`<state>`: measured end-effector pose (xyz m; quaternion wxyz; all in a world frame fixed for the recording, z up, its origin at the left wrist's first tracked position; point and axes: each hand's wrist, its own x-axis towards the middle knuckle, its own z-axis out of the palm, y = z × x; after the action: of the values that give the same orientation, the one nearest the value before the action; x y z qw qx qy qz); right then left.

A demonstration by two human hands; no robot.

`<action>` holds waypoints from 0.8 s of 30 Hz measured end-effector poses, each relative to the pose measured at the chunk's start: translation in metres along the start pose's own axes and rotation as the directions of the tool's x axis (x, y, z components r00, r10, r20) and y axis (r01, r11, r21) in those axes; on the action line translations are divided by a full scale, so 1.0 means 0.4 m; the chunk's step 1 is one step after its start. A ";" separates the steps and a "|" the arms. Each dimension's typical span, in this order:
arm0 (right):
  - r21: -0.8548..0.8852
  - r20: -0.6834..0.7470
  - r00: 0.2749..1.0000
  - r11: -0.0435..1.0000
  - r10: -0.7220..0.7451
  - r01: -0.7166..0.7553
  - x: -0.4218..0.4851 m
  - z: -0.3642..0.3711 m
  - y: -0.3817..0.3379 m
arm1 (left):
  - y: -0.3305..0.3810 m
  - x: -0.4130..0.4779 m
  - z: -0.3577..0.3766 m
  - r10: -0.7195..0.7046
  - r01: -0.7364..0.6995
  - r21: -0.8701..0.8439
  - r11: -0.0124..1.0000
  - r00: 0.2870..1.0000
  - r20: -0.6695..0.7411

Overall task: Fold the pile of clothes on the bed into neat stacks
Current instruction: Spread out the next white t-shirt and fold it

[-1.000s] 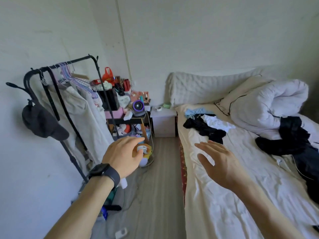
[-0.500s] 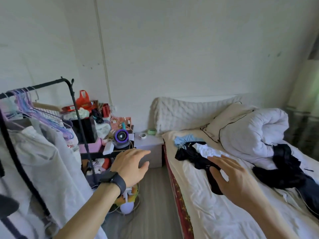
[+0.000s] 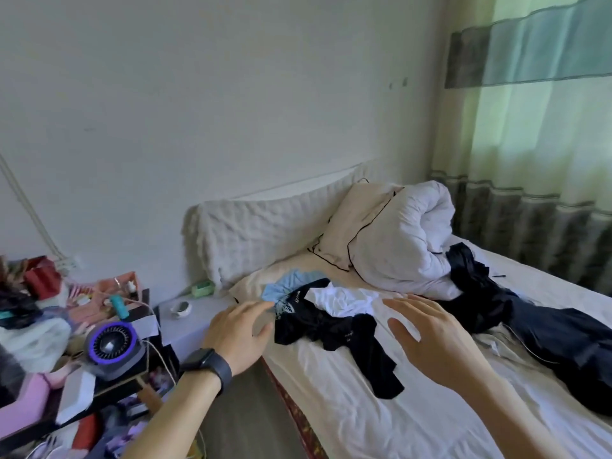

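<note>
The bed (image 3: 347, 409) fills everything from my twelve o'clock round to four, and nothing on it is folded yet. I see no neat stack anywhere, so I judge the whole job lies ahead of me. The rolled white duvet (image 3: 397, 246) sits at one o'clock against the pillow (image 3: 344, 233). The largest lot of clothes is the dark heap (image 3: 546, 332) at two to three o'clock, crumpled and touching the duvet's lower edge. Straight ahead at twelve lies a smaller tangle. In it a black garment (image 3: 331, 329) sprawls with one end trailing toward me, a white garment (image 3: 344, 301) is bunched on top of it, and a light blue garment (image 3: 291, 286) pokes out at eleven. Beside the bed, at ten o'clock, is the nightstand (image 3: 195, 316).

My right hand (image 3: 427, 332) is spread wide, palm down, at one o'clock between the tangle and the dark heap. It grips nothing, and I cannot tell whether it brushes the sheet. My left hand (image 3: 236, 332), with a watch (image 3: 207, 362) on its wrist, is spread and empty too. It is at eleven o'clock at the bed's edge, its fingertips just beside the blue cloth, and whether they touch it I cannot tell. The tangle looks the nearest thing to take up first.
</note>
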<state>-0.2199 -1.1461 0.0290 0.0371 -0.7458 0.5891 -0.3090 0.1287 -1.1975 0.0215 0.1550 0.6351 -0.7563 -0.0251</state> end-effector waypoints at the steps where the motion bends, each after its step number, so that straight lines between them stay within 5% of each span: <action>1: 0.011 0.012 1.000 1.000 0.013 -0.013 0.045 0.029 0.016 | -0.021 0.059 0.020 -0.004 0.004 -0.008 1.000 1.000 0.023; 14: 0.101 0.172 0.964 0.970 0.203 -0.222 0.416 0.498 0.192 | -0.276 0.526 0.437 -0.077 0.120 -0.097 0.988 0.928 0.365; 24: -0.158 0.570 0.640 0.833 0.516 -0.531 0.631 0.982 0.357 | -0.448 0.930 0.891 0.067 0.005 -0.092 0.996 0.646 0.761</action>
<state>-0.1151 -1.5383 -0.2422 0.3148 -0.6006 0.7337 -0.0442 0.1506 -1.6488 -0.2839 -0.1500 0.5453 -0.7602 -0.3196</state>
